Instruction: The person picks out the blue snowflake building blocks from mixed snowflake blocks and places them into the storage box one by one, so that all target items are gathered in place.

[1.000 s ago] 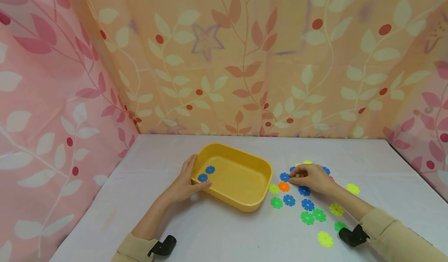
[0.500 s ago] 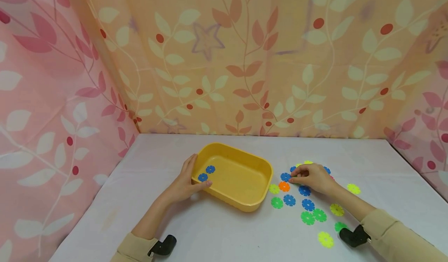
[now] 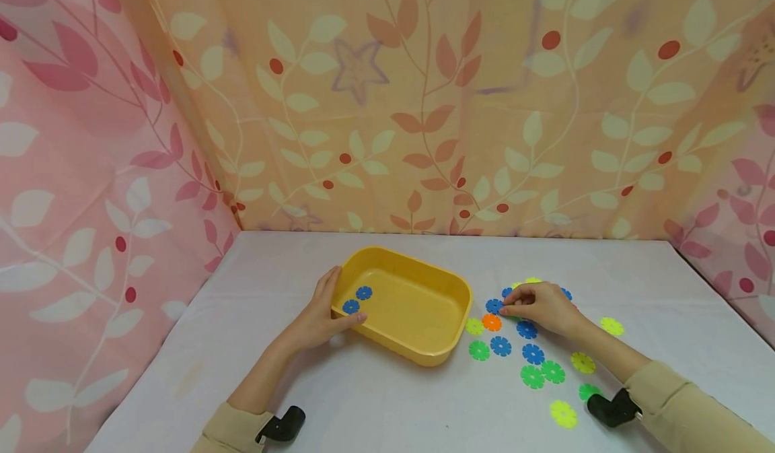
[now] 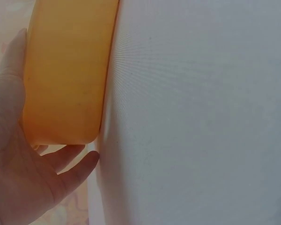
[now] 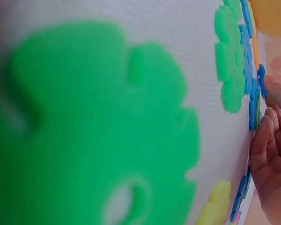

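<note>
One white-clothed bench (image 3: 387, 406) is bearing a yellow rectangular tray (image 3: 412, 301), left hand (image 3: 321, 317) gripping it, right hand (image 3: 543, 309) alongside pinching a blue flower-shaped disc (image 3: 493, 306).

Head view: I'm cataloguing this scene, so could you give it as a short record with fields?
Container: yellow tray, on the table
In tray: two blue discs
Left hand: holds the tray's left end
Right hand: fingertips at a loose blue disc; grip unclear
Also right of tray: green discs, yellow discs, orange disc
</note>
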Motion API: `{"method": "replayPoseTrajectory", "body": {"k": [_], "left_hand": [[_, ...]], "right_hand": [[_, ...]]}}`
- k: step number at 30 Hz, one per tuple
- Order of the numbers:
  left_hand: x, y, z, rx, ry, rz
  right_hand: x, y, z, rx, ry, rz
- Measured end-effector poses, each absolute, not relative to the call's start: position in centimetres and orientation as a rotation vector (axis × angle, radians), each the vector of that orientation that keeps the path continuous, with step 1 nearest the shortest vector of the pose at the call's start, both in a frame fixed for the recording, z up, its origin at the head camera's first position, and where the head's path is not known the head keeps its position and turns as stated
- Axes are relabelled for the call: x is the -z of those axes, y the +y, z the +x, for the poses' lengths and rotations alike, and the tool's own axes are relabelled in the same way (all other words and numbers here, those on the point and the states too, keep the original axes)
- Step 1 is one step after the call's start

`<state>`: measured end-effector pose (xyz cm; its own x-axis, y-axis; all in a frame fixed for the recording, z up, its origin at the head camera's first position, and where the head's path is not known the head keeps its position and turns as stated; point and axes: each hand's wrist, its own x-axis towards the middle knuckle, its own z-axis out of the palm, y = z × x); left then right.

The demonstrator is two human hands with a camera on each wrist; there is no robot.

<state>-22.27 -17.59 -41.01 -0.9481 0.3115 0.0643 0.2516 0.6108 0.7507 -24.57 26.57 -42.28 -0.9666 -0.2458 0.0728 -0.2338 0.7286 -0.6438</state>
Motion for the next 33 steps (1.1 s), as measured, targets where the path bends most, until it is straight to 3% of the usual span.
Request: {"method": "replayPoseTrajectory", "body": {"k": [22,33], "left_hand": [[41.0,-17.6,-22.2,-1.266,2.747,0.480],[40.9,-17.6,-22.3,-1.266,2.743,0.479]], "right_hand": [[42.0,26.3,-24.6,1.112,2.843,-0.354],[37.6,22.8,-26.2,1.187,2.906,-0.460]]}}
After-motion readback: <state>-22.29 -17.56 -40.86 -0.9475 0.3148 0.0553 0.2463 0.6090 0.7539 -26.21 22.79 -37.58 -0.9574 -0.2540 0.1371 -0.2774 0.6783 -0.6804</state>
